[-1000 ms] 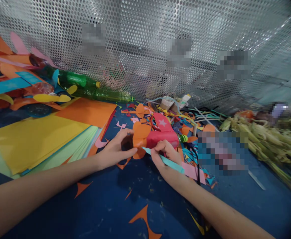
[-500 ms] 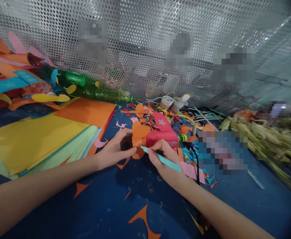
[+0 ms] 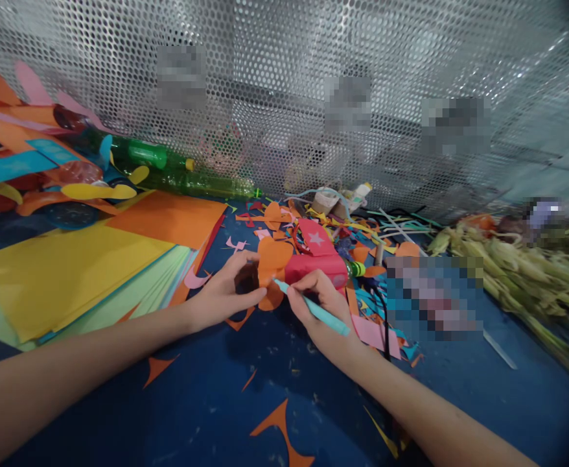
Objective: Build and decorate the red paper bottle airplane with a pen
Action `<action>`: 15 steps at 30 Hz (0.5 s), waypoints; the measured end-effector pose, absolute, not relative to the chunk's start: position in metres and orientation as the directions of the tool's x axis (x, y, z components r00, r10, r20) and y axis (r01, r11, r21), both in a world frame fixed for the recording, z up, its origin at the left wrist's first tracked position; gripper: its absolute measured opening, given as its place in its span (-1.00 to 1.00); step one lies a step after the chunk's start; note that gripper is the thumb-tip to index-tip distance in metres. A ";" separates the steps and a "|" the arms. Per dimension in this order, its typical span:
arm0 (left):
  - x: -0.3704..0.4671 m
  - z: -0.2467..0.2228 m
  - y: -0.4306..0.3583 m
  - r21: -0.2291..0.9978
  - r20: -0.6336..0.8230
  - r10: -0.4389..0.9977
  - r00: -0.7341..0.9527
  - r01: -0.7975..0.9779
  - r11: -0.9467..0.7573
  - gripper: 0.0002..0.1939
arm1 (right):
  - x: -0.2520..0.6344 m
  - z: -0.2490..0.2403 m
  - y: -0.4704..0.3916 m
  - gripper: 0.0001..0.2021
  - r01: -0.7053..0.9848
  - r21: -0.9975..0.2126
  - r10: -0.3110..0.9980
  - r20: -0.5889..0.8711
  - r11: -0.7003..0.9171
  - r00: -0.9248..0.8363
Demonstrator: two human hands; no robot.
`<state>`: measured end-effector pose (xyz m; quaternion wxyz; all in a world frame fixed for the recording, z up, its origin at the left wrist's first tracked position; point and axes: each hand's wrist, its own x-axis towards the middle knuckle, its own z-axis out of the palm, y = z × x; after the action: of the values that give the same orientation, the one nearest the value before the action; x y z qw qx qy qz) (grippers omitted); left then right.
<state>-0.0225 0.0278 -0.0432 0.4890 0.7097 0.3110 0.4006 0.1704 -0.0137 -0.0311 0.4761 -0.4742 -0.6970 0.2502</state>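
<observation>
My left hand (image 3: 227, 285) is closed on the left edge of a lobed orange paper cutout (image 3: 273, 254), thumb and fingers pinching it. The cutout stands at the end of a bottle wrapped in red paper (image 3: 308, 267); whether the two are joined is hidden. A red paper flap with a star (image 3: 316, 237) rises from the bottle, and its yellow-green cap (image 3: 358, 268) points right. My right hand (image 3: 327, 303) grips a turquoise pen (image 3: 327, 318) like a writing tool. The pen's tip is at the lower middle of the orange cutout.
Coloured paper sheets (image 3: 70, 279) lie stacked on the left, beside paper-decorated bottle models (image 3: 56, 162). Green bottles (image 3: 192, 183) lie along the perforated metal panel (image 3: 275, 97). Paper scraps (image 3: 382, 305) surround the red bottle. Dried husks (image 3: 532, 266) cover the right side.
The pen's tip has shifted slightly up and left on the orange cutout, the right hand moving a little with it. My left hand holds its place.
</observation>
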 end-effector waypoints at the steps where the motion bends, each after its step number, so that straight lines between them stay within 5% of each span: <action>1: -0.023 -0.043 0.028 0.943 0.267 0.830 0.489 0.042 -0.329 -0.55 | 0.170 -0.031 -0.014 -0.86 0.421 -0.802 0.900 0.424 0.424 -0.099; 15: -0.024 -0.047 0.031 0.954 0.293 0.810 0.508 -0.094 -0.286 -0.65 | 0.170 -0.026 -0.015 -0.80 0.345 -0.859 0.920 0.391 0.377 -0.032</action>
<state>-0.0242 0.0309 -0.0468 0.5367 0.6826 0.2624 0.4209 0.1704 -0.0148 -0.0265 0.5041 -0.4797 -0.6593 0.2849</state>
